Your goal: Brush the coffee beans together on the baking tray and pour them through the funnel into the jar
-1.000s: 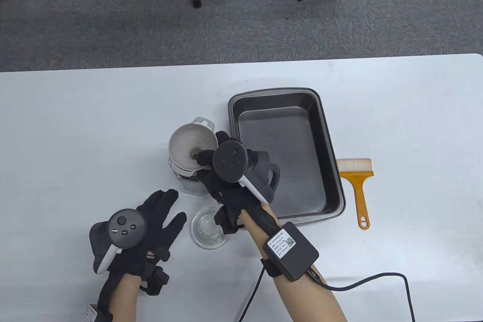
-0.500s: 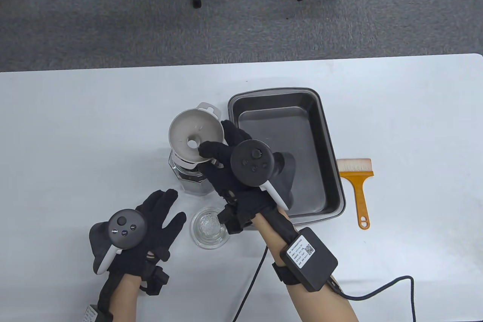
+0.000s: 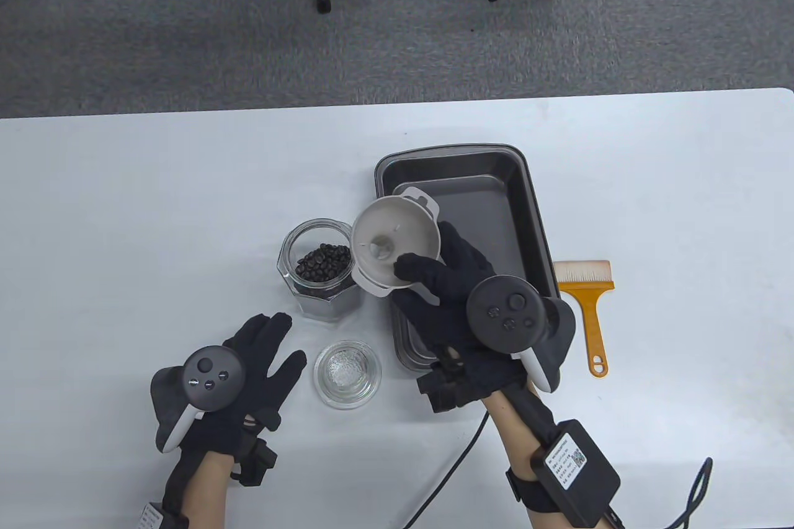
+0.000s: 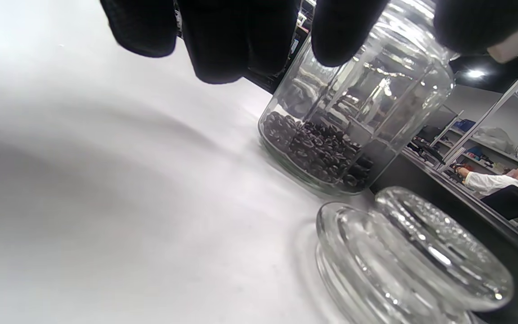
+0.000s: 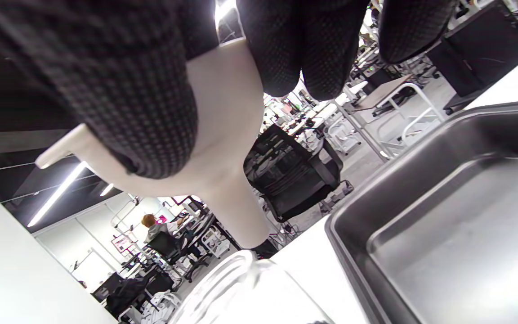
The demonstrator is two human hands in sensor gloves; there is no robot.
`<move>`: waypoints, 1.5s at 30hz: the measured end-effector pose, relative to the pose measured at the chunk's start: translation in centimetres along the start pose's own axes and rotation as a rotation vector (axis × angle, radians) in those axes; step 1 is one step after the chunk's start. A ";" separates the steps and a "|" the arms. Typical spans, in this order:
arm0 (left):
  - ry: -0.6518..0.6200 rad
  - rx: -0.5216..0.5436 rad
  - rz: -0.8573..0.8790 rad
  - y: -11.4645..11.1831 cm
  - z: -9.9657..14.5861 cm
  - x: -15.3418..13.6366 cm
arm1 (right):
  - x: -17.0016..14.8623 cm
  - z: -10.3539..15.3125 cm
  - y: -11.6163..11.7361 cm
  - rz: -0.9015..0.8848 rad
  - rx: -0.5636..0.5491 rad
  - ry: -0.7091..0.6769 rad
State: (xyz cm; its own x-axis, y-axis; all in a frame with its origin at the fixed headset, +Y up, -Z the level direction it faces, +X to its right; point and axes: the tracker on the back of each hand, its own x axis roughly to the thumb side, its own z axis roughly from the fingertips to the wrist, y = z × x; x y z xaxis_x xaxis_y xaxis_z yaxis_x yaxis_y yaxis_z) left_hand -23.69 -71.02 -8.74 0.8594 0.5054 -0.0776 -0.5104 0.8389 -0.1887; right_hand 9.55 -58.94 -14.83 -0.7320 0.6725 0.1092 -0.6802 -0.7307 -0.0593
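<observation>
Two gloved hands share the lower half of the frame: the right hand [image 3: 459,299] pinches the rim of a white funnel [image 3: 395,242] and holds it in the air just right of the glass jar [image 3: 319,268], its spout clear of the jar's mouth and hanging over the left edge of the dark baking tray [image 3: 533,225]. Coffee beans [image 3: 321,262] lie in the bottom of the jar; the tray floor shows none, so the pouring appears finished and the funnel looks bound for somewhere to be set down. The left hand [image 3: 248,368] rests flat on the white table [image 3: 124,213] with fingers spread, holding nothing, at lower left of the jar. Between the two hands, just below the jar, sits the glass lid [image 3: 347,374]; it lies right of the left hand's fingertips, making that hand the nearer one for closing the jar. An orange-handled brush [image 3: 589,306] lies right of the tray, handle pointing down the frame.
</observation>
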 end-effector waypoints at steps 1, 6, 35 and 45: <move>0.001 -0.002 -0.005 -0.1 0.0 0.0 | -0.5 0.1 -0.1 -0.005 -0.002 0.009; 0.010 -0.016 -0.032 -0.5 -0.2 0.0 | -4.3 1.0 0.0 -0.027 0.006 0.065; -0.046 0.028 -0.149 -1.8 0.2 2.0 | -15.2 3.0 2.8 -0.089 0.191 0.267; -0.053 0.044 -0.195 -2.2 0.3 2.3 | -15.2 3.2 3.2 -0.007 0.204 0.242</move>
State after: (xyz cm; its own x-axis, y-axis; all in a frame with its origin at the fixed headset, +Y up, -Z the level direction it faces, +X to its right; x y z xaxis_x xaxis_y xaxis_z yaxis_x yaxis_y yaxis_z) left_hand -20.60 -71.61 -8.22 0.9400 0.3412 0.0082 -0.3360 0.9294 -0.1524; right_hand 18.62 -71.82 -13.53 -0.7323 0.6681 -0.1318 -0.6809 -0.7182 0.1433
